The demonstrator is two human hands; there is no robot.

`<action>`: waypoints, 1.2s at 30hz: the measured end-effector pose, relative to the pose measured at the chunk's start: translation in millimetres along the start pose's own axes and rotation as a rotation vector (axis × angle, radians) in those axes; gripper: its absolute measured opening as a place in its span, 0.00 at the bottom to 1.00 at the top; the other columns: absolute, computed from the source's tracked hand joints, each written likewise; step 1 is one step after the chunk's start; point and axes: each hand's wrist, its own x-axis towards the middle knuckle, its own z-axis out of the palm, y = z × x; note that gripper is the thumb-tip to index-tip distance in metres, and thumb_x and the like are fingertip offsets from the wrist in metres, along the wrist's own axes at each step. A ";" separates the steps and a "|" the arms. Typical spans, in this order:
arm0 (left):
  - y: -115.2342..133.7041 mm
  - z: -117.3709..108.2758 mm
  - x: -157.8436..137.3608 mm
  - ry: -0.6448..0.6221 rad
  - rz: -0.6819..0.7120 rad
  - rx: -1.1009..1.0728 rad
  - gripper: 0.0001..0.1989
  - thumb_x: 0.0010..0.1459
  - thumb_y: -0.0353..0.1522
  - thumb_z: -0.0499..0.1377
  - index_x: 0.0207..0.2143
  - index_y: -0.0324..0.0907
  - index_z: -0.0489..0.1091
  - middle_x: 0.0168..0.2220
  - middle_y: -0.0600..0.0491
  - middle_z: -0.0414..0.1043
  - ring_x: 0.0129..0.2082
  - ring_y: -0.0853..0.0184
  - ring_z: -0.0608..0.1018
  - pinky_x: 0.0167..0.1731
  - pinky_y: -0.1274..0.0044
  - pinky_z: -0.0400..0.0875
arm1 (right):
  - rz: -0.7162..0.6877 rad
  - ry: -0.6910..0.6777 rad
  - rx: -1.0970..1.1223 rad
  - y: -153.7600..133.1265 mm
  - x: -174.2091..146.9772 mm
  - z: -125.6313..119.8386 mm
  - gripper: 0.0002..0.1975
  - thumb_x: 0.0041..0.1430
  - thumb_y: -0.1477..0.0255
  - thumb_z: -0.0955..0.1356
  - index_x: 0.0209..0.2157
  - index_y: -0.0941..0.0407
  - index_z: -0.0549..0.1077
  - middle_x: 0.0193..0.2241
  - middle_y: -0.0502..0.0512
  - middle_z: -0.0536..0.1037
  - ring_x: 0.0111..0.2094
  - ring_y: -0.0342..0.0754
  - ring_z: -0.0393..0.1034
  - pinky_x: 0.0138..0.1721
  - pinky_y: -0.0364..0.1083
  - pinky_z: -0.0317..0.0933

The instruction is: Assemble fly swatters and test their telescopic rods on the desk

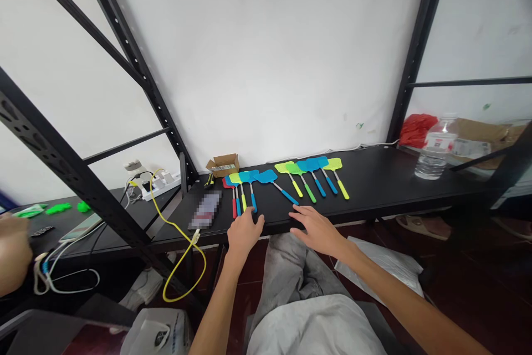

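Small fly swatters lie on the black shelf. At its front edge, my left hand has its thumb and fingers apart, close to the handles of a left group that includes a red fly swatter and a yellow one. My right hand is spread and holds nothing. Its fingertips are by the handle end of a single blue fly swatter lying slanted in the middle; I cannot tell whether they touch. Several more overlap on the right, among them a green fly swatter and a yellow fly swatter.
A small open cardboard box stands against the wall. A blurred phone lies left with a yellow cable hanging off the edge. A water bottle stands far right. Another person's hand shows at far left, beyond the rack post.
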 end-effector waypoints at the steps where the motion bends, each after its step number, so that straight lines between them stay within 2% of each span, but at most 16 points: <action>1: 0.2 0.1 -0.4 0.009 0.009 0.001 0.22 0.60 0.46 0.50 0.53 0.49 0.65 0.39 0.46 0.77 0.42 0.54 0.77 0.36 0.71 0.67 | 0.003 -0.005 0.000 0.5 0.2 0.6 0.27 0.63 0.59 0.61 0.58 0.59 0.67 0.60 0.63 0.65 0.61 0.57 0.55 0.56 0.55 0.57; 6: 4.4 -0.4 -3.5 0.003 0.015 0.026 0.18 0.61 0.46 0.50 0.48 0.48 0.67 0.35 0.48 0.75 0.39 0.56 0.77 0.35 0.72 0.66 | 0.022 -0.015 0.010 1.5 1.4 1.8 0.27 0.64 0.57 0.60 0.58 0.57 0.68 0.60 0.63 0.65 0.62 0.58 0.55 0.58 0.57 0.54; 10: 7.5 1.0 -5.4 0.014 0.077 0.053 0.24 0.62 0.45 0.50 0.59 0.50 0.60 0.38 0.47 0.76 0.41 0.56 0.77 0.37 0.72 0.66 | 0.004 -0.019 -0.060 7.6 2.3 5.6 0.29 0.65 0.54 0.58 0.59 0.57 0.67 0.61 0.63 0.62 0.63 0.61 0.52 0.60 0.59 0.50; 12: 7.7 2.1 -5.3 0.002 0.110 0.065 0.26 0.62 0.45 0.50 0.60 0.50 0.59 0.41 0.46 0.76 0.42 0.55 0.76 0.38 0.72 0.66 | 0.011 -0.020 -0.088 12.3 2.7 7.9 0.31 0.65 0.53 0.57 0.61 0.57 0.64 0.63 0.63 0.59 0.64 0.61 0.49 0.60 0.60 0.48; 17: 7.1 2.4 -4.2 0.035 0.093 0.077 0.19 0.62 0.45 0.49 0.50 0.49 0.68 0.38 0.47 0.76 0.40 0.56 0.77 0.36 0.72 0.66 | 0.038 -0.026 -0.101 19.4 3.4 9.9 0.33 0.65 0.51 0.56 0.63 0.55 0.61 0.65 0.63 0.54 0.66 0.61 0.45 0.61 0.59 0.47; 21: 10.1 1.0 -4.8 0.065 0.042 0.110 0.15 0.61 0.45 0.50 0.41 0.47 0.69 0.33 0.47 0.75 0.38 0.55 0.77 0.35 0.71 0.66 | 0.034 -0.030 -0.081 19.4 2.8 9.4 0.33 0.64 0.50 0.55 0.63 0.55 0.61 0.65 0.62 0.54 0.66 0.62 0.45 0.61 0.61 0.46; 26: 12.3 2.6 -5.3 0.101 -0.036 0.140 0.18 0.59 0.47 0.52 0.44 0.45 0.66 0.33 0.46 0.74 0.35 0.52 0.78 0.33 0.69 0.67 | 0.037 -0.049 -0.065 19.2 1.9 8.6 0.34 0.64 0.49 0.54 0.63 0.54 0.60 0.66 0.61 0.53 0.66 0.62 0.43 0.61 0.61 0.45; 28: 11.1 3.7 -4.8 0.093 -0.056 0.148 0.19 0.59 0.47 0.52 0.44 0.44 0.67 0.34 0.45 0.75 0.36 0.52 0.78 0.34 0.69 0.68 | 0.036 -0.054 -0.059 19.3 1.9 8.3 0.34 0.64 0.49 0.54 0.63 0.53 0.60 0.66 0.60 0.53 0.66 0.62 0.43 0.61 0.61 0.45; 33: 7.5 3.2 -2.5 0.018 -0.075 0.135 0.18 0.60 0.46 0.51 0.32 0.43 0.71 0.34 0.44 0.75 0.38 0.52 0.78 0.35 0.68 0.68 | 0.037 -0.059 -0.049 18.7 2.2 7.1 0.33 0.64 0.49 0.55 0.63 0.53 0.60 0.66 0.59 0.53 0.66 0.62 0.43 0.62 0.61 0.45; 36: 8.2 0.2 -2.5 -0.013 -0.077 0.086 0.18 0.60 0.45 0.50 0.29 0.43 0.71 0.34 0.45 0.76 0.38 0.52 0.78 0.34 0.69 0.67 | 0.035 -0.063 -0.050 17.4 2.0 5.3 0.33 0.64 0.49 0.55 0.63 0.53 0.61 0.65 0.60 0.54 0.66 0.62 0.43 0.62 0.61 0.44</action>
